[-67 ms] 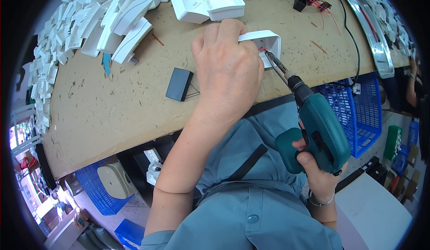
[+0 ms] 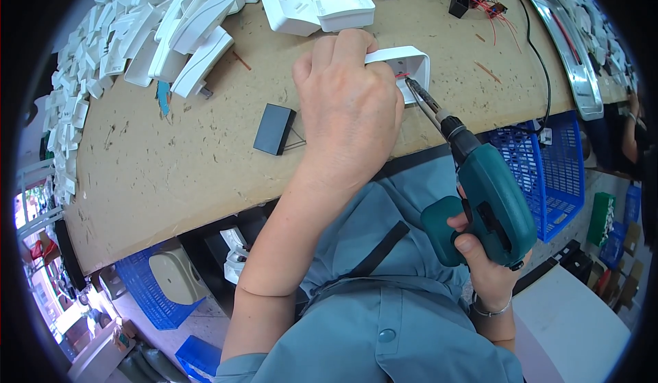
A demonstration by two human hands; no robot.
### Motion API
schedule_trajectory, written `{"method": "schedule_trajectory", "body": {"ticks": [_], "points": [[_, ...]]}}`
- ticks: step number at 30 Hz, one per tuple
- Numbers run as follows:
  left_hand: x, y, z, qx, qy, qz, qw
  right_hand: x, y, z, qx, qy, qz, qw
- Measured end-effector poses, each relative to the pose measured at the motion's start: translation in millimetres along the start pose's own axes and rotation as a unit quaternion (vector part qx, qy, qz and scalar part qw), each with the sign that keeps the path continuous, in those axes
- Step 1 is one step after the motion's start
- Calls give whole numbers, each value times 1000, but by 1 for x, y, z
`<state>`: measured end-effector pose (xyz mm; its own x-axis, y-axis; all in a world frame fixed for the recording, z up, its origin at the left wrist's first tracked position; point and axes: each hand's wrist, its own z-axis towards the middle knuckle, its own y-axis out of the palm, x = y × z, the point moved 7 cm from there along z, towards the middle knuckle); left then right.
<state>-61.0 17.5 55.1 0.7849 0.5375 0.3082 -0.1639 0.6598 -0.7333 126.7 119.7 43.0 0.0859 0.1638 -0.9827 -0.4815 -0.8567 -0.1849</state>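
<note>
White box (image 2: 423, 71): one, open, lying near the front edge of the counter (image 2: 171, 177), its left part covered by the left hand.
Left hand (image 2: 351, 105): back upward, fingers bent closely over the white box and gripping it; the fingertips are hidden, so what else they may pinch cannot be told.
Red wire (image 2: 402, 75): short length, inside the white box, beside the tool's tip.
Soldering gun (image 2: 499, 194): one, green body, dark nozzle angled up and left, tip reaching into the white box.
Right hand (image 2: 488, 270): fingers wrapped around the soldering gun's handle.
Black block (image 2: 274, 130): one, two thin leads, on the counter left of the left hand.
White cases (image 2: 171, 37): many, heaped at far left.
Metal tray (image 2: 567, 57): one, at far right.
Blue crate (image 2: 558, 177): one, below the counter's right side.
</note>
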Motion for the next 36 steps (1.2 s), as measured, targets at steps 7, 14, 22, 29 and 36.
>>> {"method": "schedule_trajectory", "body": {"ticks": [7,14,22,29,36], "points": [[-1,1,0,2,-1,2,1000,1,1,2,-1,4,7,1000],[1,-1,1,-21,-23,28,999,0,-5,-5,-2,2,-10,1000],[4,-12,-4,-5,16,8,1000,1,-21,-22,24,36,12,999],[7,-14,-10,11,13,-9,1000,0,-23,-16,52,25,45,997],[11,-12,-6,9,9,92,996,3,-23,-14,40,23,46,998]]}}
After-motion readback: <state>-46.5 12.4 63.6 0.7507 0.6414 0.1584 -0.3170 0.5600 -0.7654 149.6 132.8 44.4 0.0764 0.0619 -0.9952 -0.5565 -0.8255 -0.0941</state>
